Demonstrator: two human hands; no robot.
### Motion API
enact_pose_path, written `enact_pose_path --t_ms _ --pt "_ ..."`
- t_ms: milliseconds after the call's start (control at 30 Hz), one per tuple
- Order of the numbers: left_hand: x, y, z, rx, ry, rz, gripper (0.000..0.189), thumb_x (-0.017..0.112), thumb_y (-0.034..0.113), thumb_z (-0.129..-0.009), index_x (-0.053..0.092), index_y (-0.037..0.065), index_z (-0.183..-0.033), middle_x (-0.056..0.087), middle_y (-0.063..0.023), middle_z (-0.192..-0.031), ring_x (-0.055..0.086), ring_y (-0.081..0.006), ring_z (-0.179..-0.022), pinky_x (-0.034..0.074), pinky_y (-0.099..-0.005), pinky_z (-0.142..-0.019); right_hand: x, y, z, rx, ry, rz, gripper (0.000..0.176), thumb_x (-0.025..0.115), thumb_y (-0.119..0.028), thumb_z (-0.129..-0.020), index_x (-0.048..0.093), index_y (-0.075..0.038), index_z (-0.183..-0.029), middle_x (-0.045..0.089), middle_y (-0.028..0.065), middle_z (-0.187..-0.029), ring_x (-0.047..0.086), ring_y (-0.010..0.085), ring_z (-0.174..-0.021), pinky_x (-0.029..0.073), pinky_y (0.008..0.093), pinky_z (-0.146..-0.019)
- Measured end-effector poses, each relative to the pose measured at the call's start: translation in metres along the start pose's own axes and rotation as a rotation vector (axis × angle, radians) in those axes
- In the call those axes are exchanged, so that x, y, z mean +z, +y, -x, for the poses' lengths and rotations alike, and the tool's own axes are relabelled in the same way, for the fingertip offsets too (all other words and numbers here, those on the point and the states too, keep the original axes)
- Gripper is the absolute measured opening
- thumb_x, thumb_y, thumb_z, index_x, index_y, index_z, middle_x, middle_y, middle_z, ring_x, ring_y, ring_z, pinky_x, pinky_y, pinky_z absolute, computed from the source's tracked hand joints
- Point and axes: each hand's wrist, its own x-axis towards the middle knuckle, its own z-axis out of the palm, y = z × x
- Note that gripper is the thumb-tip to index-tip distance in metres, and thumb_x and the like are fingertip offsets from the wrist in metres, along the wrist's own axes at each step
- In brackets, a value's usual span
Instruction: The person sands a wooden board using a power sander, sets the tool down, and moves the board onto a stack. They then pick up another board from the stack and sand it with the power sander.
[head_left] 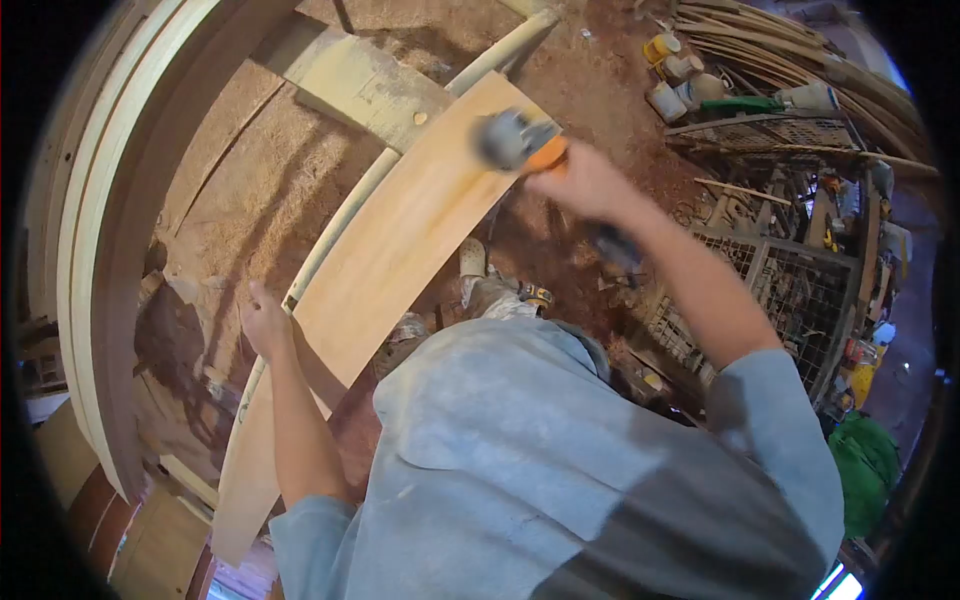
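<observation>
Right hand (pixel 585 180) grips sander (pixel 515 140) on curved board (pixel 400 240) — left hand (pixel 265 320) steadies edge.

A long, pale curved plank (pixel 390 250) runs from near left to far centre; a blurred grey-and-orange tool (pixel 515 140), probably a sander, rests on its far end.

A dusty pale-blue short-sleeved shirt (pixel 520 450) is worn, left hand (pixel 262 318) and right hand (pixel 585 180) ungloved.

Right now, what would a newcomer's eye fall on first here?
The long curved wooden board running up the middle, over a sawdust-covered floor. The right hand grips a blurred orange-and-grey power tool on its far end, while the left hand rests at its left edge.
</observation>
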Motion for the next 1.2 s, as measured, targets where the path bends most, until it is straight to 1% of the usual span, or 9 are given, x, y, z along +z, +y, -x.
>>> enact_pose_path --t_ms 100,300,433,733,833,900,1000,1133,1200 --pt "0.001 0.001 -0.002 -0.039 -0.061 -0.005 0.072 0.039 0.059 -0.098 0.067 -0.006 -0.107 0.065 -0.0290 -0.115 0.060 -0.0432 -0.111 0.044 -0.0498 -0.097 0.041 -0.041 0.026 0.036 -0.157 0.160 0.066 0.071 -0.042 -0.078 0.056 0.001 -0.126 0.067 0.0294 -0.112 0.064 0.0433 -0.109 0.052 0.0492 -0.095" --pt "0.005 -0.001 0.001 0.008 0.060 -0.062 0.072 0.040 0.058 -0.098 0.068 -0.007 -0.109 0.065 -0.0302 -0.116 0.060 -0.0440 -0.112 0.043 -0.0499 -0.099 0.031 -0.063 0.031 0.045 -0.217 0.212 0.067 0.072 -0.042 -0.078 0.054 0.002 -0.126 0.066 0.0305 -0.112 0.064 0.0432 -0.110 0.051 0.0488 -0.096" --pt "0.005 -0.001 0.001 0.014 0.076 -0.065 0.072 0.040 0.058 -0.098 0.068 -0.008 -0.104 0.065 -0.0312 -0.112 0.062 -0.0446 -0.107 0.044 -0.0500 -0.094 -0.018 -0.023 0.009 0.087 0.024 0.132 0.060 0.072 -0.044 -0.079 0.063 -0.003 -0.121 0.068 0.0220 -0.117 0.066 0.0374 -0.110 0.051 0.0435 -0.096" --pt "0.003 0.003 0.005 0.034 0.105 0.043 0.074 0.040 0.063 -0.096 0.071 -0.004 -0.096 0.066 -0.0297 -0.108 0.063 -0.0439 -0.104 0.046 -0.0504 -0.092 -0.041 0.006 0.011 0.108 0.090 0.006 0.051 0.070 -0.039 -0.084 0.064 -0.004 -0.120 0.068 0.0134 -0.115 0.064 0.0250 -0.109 0.047 0.0373 -0.096" --pt "0.006 -0.005 0.005 0.178 0.146 0.208 0.061 0.049 0.053 -0.097 0.070 -0.004 -0.094 0.066 -0.0287 -0.110 0.062 -0.0431 -0.104 0.046 -0.0494 -0.091 -0.020 0.037 0.022 0.064 0.181 -0.028 0.058 0.069 -0.042 -0.086 0.058 -0.001 -0.126 0.064 0.0123 -0.121 0.060 0.0221 -0.114 0.044 0.0351 -0.099" --pt "0.008 -0.011 0.018 0.287 0.182 0.374 0.046 0.058 0.040 -0.096 0.070 -0.004 -0.092 0.067 -0.0249 -0.113 0.060 -0.0422 -0.106 0.045 -0.0479 -0.094 -0.001 0.027 0.038 0.218 0.196 -0.103 0.058 0.069 -0.040 -0.089 0.055 0.000 -0.129 0.061 0.0112 -0.123 0.057 0.0189 -0.115 0.043 0.0339 -0.100" --pt "-0.014 -0.045 0.065 0.610 0.244 -0.078 0.050 0.060 0.044 -0.093 0.071 -0.005 -0.090 0.047 -0.0220 -0.147 0.045 -0.0422 -0.133 0.032 -0.0584 -0.110 0.042 0.018 0.057 -0.039 0.056 -0.195 0.051 0.067 -0.036 -0.092 0.055 -0.001 -0.128 0.062 0.0094 -0.119 0.057 0.0178 -0.110 0.044 0.0331 -0.097" --pt "-0.048 -0.164 0.087 0.467 0.258 -0.137 0.057 0.057 0.048 -0.094 0.075 -0.005 -0.079 0.040 -0.0245 -0.153 0.042 -0.0414 -0.137 0.028 -0.0524 -0.116 0.108 -0.049 0.106 -0.024 0.008 -0.095 0.047 0.066 -0.030 -0.093 0.053 -0.001 -0.129 0.063 0.0081 -0.114 0.059 0.0190 -0.104 0.047 0.0330 -0.093" --pt "-0.053 -0.262 0.072 0.285 0.328 -0.171 0.063 0.051 0.052 -0.097 0.074 -0.007 -0.090 0.039 -0.0251 -0.153 0.040 -0.0424 -0.139 0.027 -0.0523 -0.117 0.142 -0.075 0.125 -0.029 -0.018 -0.090 0.048 0.065 -0.029 -0.094 0.052 -0.001 -0.130 0.063 0.0082 -0.112 0.060 0.0190 -0.102 0.047 0.0331 -0.092"
